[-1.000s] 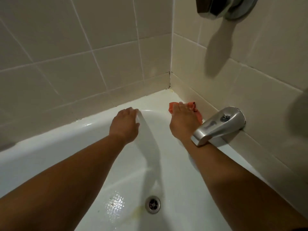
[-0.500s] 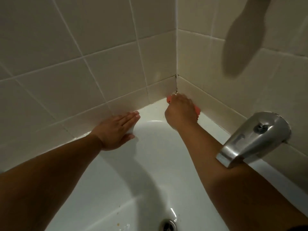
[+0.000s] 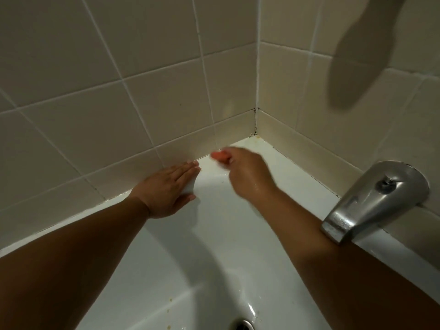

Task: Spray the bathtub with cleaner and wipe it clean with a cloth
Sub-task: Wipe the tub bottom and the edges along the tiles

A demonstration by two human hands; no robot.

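Wiping looks to us like the step in hand, and we judge the spraying done: no cleaner bottle shows, and our right wrist gleams wet.

Fingers of our right hand [image 3: 247,172] curl round a small crumpled orange-red cloth [image 3: 220,155]. Only one end of it peeps out past the knuckles, and motion blur keeps us from telling each finger apart. The cloth sits at centre frame, on the far ledge of the white enamel bathtub [image 3: 297,167], just beside the seam where the ledge meets the wall. The fingers [image 3: 188,166] of our left hand [image 3: 166,189] lie straight and pressed together, holding nothing. The palm is flat on the same ledge left of the cloth, the fingertips reach the lowest tile row, and the thumb hangs over the inner edge.

Beyond the hands, beige wall tiles [image 3: 142,67] fill the upper frame, and dark grime [image 3: 256,134] marks the corner joint right of the cloth. A brushed-metal tub spout [image 3: 376,198] juts out at right, over our right forearm. Low in the frame, brownish specks [image 3: 169,303] dot the tub floor left of the round metal drain [image 3: 242,325], so we reckon the basin and the near side are left to wipe.
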